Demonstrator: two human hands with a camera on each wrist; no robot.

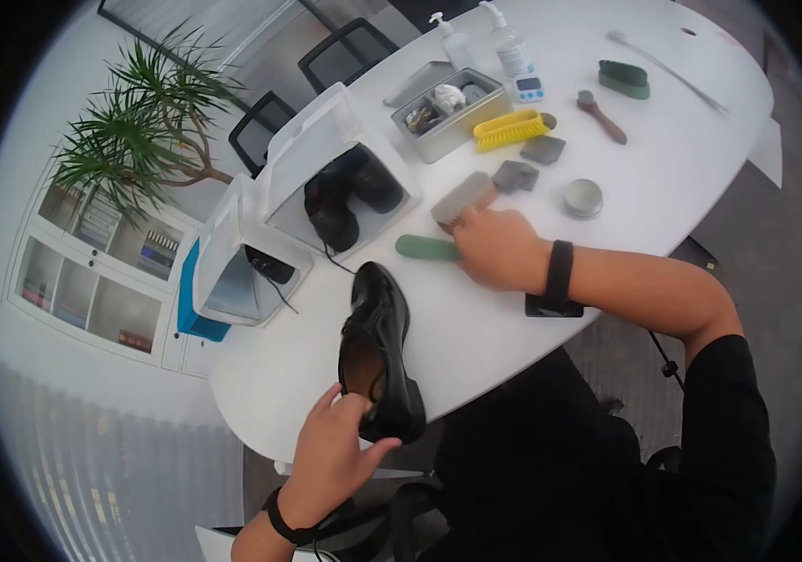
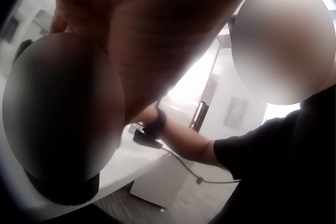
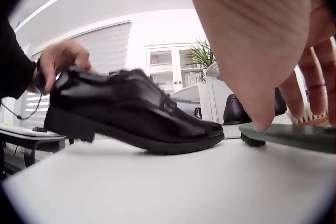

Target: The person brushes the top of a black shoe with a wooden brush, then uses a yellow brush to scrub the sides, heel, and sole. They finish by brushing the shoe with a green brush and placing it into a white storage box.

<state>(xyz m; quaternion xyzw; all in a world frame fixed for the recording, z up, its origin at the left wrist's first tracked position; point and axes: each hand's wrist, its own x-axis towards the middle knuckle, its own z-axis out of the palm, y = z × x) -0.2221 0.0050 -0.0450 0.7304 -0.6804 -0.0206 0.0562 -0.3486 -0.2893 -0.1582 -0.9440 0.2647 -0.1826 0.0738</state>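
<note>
My left hand point(image 1: 331, 459) grips a black lace-up dress shoe point(image 1: 392, 328) at its heel, the thumb outside and fingers at the opening. In the right wrist view the shoe point(image 3: 131, 111) tilts, toe low at the tabletop and heel raised. My right hand point(image 1: 504, 248) is over a green-handled brush point(image 1: 424, 247) with short dark bristles, seen in the right wrist view. Its thumb is right at the green handle point(image 3: 294, 136), while the fingers extend down on the far side, near a wooden brush point(image 1: 465, 199) with pale bristles.
Two clear shoe boxes point(image 1: 382, 220) stand at the left, the larger holding black shoes. Behind are a metal tin point(image 1: 452, 136), pump bottles point(image 1: 513, 51) and a yellow brush point(image 1: 512, 129). Grey blocks point(image 1: 516, 176), a round tin point(image 1: 584, 199) and more brushes lie farther right.
</note>
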